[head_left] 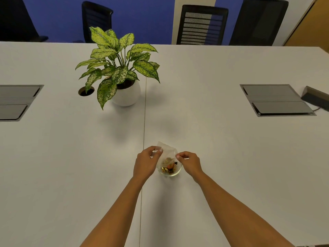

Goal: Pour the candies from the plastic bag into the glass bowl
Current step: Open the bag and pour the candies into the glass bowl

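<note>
A small clear plastic bag [167,150] is held over a small glass bowl [178,170] on the white table. My left hand [146,164] pinches the bag's left edge, and my right hand [189,163] pinches its right edge. The bag hangs tilted, its lower end down in the bowl. Several wrapped candies [169,167], gold, orange and dark, lie in the bowl under the bag's lower end. I cannot tell which of them are still inside the bag.
A potted plant [124,94] in a round white pot stands beyond the bowl to the left. Grey cable hatches are set into the table at left [16,101] and right [276,100]. Black chairs [201,24] line the far edge.
</note>
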`<state>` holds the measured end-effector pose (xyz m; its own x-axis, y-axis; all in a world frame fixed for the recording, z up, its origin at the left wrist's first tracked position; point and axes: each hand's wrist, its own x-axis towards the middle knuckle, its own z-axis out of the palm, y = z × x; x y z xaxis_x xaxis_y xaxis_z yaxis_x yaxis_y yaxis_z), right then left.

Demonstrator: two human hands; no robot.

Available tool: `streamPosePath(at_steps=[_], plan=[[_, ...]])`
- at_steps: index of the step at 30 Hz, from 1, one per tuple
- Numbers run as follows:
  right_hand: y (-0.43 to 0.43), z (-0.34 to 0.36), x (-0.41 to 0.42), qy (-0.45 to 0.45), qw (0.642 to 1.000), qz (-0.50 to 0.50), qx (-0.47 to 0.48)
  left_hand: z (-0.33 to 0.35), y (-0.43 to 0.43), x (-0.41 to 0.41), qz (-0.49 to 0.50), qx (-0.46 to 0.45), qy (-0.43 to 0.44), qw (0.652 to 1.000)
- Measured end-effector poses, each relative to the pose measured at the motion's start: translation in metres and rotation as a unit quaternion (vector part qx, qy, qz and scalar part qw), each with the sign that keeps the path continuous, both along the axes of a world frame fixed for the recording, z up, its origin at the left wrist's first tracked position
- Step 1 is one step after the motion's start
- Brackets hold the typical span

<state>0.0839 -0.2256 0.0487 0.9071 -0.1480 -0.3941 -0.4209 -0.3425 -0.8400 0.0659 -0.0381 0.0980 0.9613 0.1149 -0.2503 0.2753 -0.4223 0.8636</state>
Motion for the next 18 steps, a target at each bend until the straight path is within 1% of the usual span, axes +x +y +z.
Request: streamPosePath(at_steps=[8, 14, 16, 18], plan=[[0.0002, 0.0013, -0.0020, -0.004, 1.000, 0.009, -0.016, -0.0024, -0.0002, 0.0016, -0.003, 0.011, -0.005, 1.000], [0.0003, 0.0023, -0.0049, -0.008, 0.998, 0.020, -0.060, -0.0055, 0.0005, -0.0008, -0.010, 0.025, 0.003, 1.000], [0.0007, 0.0028, -0.0059, -0.011, 0.998, 0.019, -0.060, -0.0050, 0.0021, -0.0023, -0.002, 0.012, 0.004, 1.000], [0.0019, 0.0040, -0.0061, -0.015, 0.998, 0.015, -0.054, -0.0048, 0.0062, -0.0047, 0.010, 0.030, -0.002, 1.000]])
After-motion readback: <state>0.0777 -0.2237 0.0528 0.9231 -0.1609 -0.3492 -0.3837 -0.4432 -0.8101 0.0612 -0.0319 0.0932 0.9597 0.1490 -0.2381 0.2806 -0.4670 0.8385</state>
